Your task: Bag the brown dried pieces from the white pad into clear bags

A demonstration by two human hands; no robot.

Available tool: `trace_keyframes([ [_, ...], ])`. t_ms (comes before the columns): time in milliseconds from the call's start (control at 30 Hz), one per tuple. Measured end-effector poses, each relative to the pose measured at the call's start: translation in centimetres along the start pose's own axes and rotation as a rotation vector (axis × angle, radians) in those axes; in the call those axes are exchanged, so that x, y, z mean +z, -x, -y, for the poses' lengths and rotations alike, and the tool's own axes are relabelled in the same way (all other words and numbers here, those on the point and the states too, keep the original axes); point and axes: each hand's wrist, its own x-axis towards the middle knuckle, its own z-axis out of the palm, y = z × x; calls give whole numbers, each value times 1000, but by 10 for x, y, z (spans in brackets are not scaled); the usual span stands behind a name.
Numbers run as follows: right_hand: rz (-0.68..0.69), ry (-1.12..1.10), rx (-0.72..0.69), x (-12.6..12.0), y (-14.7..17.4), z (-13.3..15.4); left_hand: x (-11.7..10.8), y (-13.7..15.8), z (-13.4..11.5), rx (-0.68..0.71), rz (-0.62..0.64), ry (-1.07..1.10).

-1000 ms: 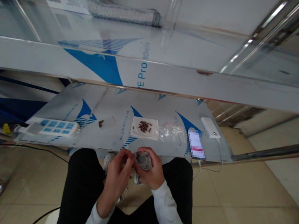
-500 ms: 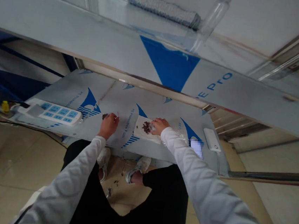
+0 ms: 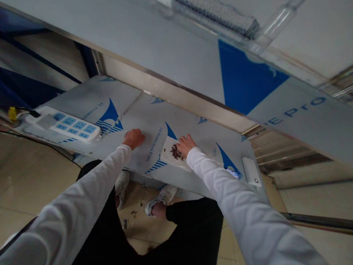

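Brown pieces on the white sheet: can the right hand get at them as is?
Likely yes: the right hand is at the edge of the brown pieces, with no obstacle visible between. Whether it touches any is unclear.

Dim and flat throughout — softly blurred across the worktop [image 3: 148, 115], shadowed beneath it, pixelated near its right end — corner-darkened far beyond.
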Motion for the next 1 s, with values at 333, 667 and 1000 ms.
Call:
trace_keyframes([
  [333,-161,-86,98,-1,22,-13,-28,11,1,-63,-23,17],
  [667,-577,-666,653,80,117,-36,-44,77,9,-13,-250,97],
  [1000,-170,-271,347,22,48,-13,-24,83,6,-23,-339,206],
])
